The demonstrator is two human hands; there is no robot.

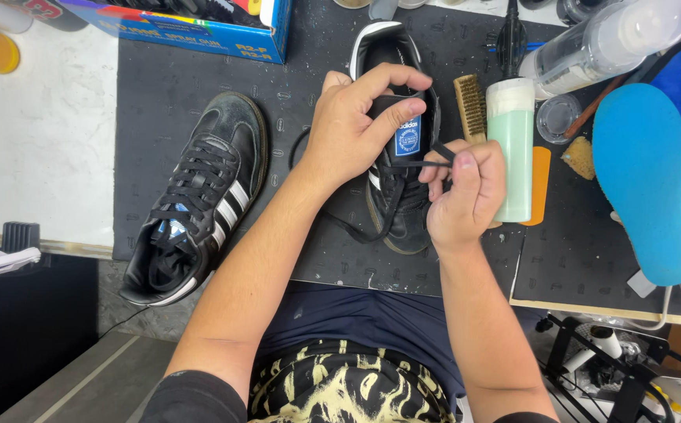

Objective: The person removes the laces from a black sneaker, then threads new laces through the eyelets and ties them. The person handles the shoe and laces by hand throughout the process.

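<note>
While a black low-top sneaker with white side stripes (199, 205) lies fully laced on the dark rubber mat (160, 102) at left, its mate, a second black striped sneaker (397, 200), sits mid-mat under both hands, heel away from the person. Left hand (352, 125) clamps the tongue, thumb and fingers pressed together over it. Right hand (466, 192) pinches the black flat lace (419, 163) between thumb and forefinger, drawn taut across the upper eyelets. Loose lace trails off lower left. Judged: lacing partly done, one shoe finished, this one open at top. Right of it: wooden bristle brush (470, 106), pale green bottle (511, 149), blue foam insole (644, 176).
</note>
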